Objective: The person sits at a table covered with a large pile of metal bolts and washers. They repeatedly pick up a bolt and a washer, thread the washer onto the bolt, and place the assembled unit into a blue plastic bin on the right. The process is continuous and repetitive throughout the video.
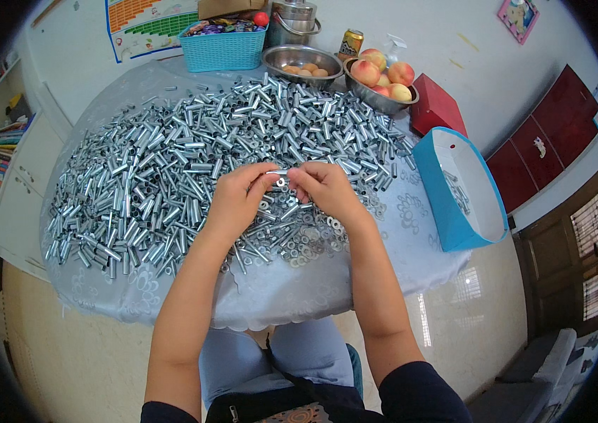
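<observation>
Over the front part of a large heap of silvery metal tubes, my two hands meet. Thumb and fingers of my left hand are closed on a short metal rod, held roughly level. My right hand pinches at the rod's right end; the fingers hide that end, so a small part there could be covered. Just below the fingertips lies a small washer. More flat washers are scattered between my forearms, with thin bolts near my left wrist.
A blue open box on the right holds some metal pieces. Along the back stand a turquoise basket, a steel bowl of eggs, a bowl of peaches, a can and a red box. A silvery cloth covers the table.
</observation>
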A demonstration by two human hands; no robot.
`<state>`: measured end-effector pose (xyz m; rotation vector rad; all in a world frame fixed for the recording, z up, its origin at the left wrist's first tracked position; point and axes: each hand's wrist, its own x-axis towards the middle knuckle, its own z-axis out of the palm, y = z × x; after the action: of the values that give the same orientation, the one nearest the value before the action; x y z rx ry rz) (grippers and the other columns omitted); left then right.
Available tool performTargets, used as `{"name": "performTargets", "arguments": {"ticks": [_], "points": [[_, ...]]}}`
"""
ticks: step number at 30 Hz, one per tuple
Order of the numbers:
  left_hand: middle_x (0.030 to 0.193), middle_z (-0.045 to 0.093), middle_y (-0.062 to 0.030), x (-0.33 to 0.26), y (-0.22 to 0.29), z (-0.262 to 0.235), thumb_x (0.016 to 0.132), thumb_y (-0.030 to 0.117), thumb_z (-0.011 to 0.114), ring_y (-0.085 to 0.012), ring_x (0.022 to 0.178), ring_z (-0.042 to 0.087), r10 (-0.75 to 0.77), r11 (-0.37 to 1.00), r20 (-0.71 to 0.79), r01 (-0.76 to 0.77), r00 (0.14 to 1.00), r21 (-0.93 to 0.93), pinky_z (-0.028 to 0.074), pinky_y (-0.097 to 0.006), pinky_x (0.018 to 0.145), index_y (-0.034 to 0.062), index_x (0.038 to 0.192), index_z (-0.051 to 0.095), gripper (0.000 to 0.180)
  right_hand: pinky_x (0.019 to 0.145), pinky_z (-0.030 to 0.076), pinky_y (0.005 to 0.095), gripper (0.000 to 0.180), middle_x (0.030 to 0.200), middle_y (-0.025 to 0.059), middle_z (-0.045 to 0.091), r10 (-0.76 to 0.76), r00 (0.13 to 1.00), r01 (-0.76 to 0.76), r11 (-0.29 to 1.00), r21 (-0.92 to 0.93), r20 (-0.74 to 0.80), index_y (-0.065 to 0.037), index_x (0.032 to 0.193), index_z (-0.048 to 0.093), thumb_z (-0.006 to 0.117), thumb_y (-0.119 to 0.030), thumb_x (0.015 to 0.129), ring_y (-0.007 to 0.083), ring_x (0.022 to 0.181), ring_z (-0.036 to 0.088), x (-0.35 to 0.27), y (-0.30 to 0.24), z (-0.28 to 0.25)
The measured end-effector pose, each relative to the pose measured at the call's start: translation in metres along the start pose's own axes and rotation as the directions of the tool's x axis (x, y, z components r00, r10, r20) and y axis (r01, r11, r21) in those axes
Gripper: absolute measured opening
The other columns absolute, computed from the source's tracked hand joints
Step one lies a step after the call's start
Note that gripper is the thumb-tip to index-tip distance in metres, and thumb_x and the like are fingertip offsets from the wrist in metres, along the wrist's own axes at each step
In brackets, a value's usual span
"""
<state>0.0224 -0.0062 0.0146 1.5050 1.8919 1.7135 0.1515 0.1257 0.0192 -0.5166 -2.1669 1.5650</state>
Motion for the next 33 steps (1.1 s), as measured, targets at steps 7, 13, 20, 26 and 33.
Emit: {"name": "performTargets", "arguments": {"ticks": [7,13,20,26,33], "points": [[0.079,0.066,-0.0079,0.0,0.0,-0.001,0.084,0.009,0.06,-0.0119,0.069,0.062,-0.047,0.998,0.0,0.047,0.999,-0.052,0.048,-0.024,0.063,0.0005,0.098,0.065,0.018,0.052,0.039,0.0206,0.023,0.064,-0.0012,0.055,0.019,1.0,-0.018,0.998,-0.053,0.015,0.0,0.087,0.062,0.064,-0.022,0.084,0.0053,0.057,0.047,-0.002,-0.006,0.0],[0.078,0.066,-0.0074,0.0,-0.002,0.001,0.084,0.009,0.06,-0.0118,0.069,0.061,-0.066,0.996,-0.01,0.065,0.998,-0.058,0.048,-0.023,0.063,0.0,0.097,0.065,0.017,0.048,0.037,0.0223,0.025,0.06,-0.0011,0.054,-0.23,0.97,0.219,0.968,-0.121,-0.079,0.0,0.081,0.063,0.063,-0.025,0.085,0.0058,0.052,0.045,0.0,0.0,0.004],[0.077,0.065,-0.0065,0.0,0.0,0.004,0.085,0.01,0.06,-0.0107,0.069,0.06,-0.047,0.998,0.001,0.047,0.999,-0.035,0.047,-0.023,0.063,-0.0014,0.098,0.064,0.018,0.045,0.029,0.0192,0.024,0.054,-0.006,0.046,-0.281,0.945,0.276,0.96,-0.054,-0.165,-0.004,0.072,0.061,0.062,-0.024,0.086,0.0022,0.049,0.037,0.0,-0.002,0.009],[0.078,0.064,-0.0038,0.001,0.001,-0.001,0.086,0.01,0.059,-0.0085,0.068,0.058,-0.133,0.981,0.024,0.135,0.991,-0.138,0.044,-0.02,0.06,-0.001,0.099,0.064,0.018,0.049,0.032,0.0197,0.018,0.062,-0.0055,0.049,-0.123,0.992,0.123,0.992,-0.021,-0.02,-0.003,0.08,0.059,0.065,-0.02,0.083,0.0025,0.054,0.039,0.0,-0.003,0.003],[0.077,0.065,-0.0068,-0.001,0.002,0.002,0.084,0.008,0.06,-0.0114,0.067,0.06,-0.08,0.993,0.032,0.082,0.996,-0.079,0.047,-0.023,0.062,-0.0012,0.097,0.064,0.016,0.05,0.034,0.0234,0.026,0.059,-0.0039,0.045,-0.15,0.987,0.148,0.988,-0.035,-0.049,-0.001,0.077,0.058,0.061,-0.025,0.086,0.0062,0.053,0.039,0.001,0.001,0.003]]}}
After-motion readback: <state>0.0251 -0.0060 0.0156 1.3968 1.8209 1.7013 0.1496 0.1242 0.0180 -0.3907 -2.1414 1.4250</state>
